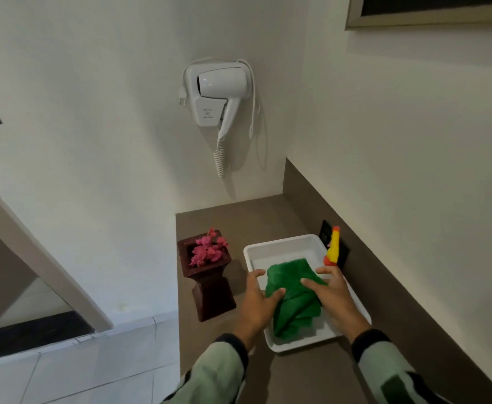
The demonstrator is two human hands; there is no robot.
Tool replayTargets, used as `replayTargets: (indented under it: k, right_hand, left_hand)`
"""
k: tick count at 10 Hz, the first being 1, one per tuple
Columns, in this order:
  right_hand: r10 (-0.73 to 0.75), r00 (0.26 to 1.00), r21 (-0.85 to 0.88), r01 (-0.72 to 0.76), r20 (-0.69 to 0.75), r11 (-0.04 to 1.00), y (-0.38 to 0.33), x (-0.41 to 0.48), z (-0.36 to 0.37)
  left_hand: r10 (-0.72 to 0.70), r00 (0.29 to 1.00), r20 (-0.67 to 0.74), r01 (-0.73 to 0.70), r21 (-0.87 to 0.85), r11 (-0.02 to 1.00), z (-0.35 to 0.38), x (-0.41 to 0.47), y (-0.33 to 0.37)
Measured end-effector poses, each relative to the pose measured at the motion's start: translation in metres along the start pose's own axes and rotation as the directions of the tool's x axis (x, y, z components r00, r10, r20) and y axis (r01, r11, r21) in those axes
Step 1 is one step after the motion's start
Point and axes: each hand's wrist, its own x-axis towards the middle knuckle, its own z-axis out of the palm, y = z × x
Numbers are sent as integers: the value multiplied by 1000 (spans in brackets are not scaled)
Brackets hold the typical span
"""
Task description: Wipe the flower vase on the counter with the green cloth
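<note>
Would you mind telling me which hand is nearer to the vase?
The left hand. It rests on the green cloth at the tray's left rim, just right of the vase. The right hand is further right, across the cloth.

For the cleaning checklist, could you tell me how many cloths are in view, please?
1: a green cloth in the white tray, with the left hand and right hand on it. Another could lie beneath it.

Both hands on green cloth (pixel 293 298) in white tray (pixel 279 243), dark flower vase (pixel 209 282) just left, brown counter (pixel 239 217)
</note>
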Motion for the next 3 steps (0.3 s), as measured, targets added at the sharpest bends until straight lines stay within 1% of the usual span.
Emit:
replayTargets:
  k: [1,2,3]
  right_hand:
    - [-190,982,-495,162,-6,853,24,7,1]
    - [-126,978,-848,209,168,487,41,1,10]
    - [-113,953,-946,295,281,135,45,-7,24]
  left_hand:
    - [117,990,82,-143,580,802,22,15,-21]
    - [170,975,146,-194,929,315,22,19,-35]
    - [224,949,221,-275,928,250,14,17,-44]
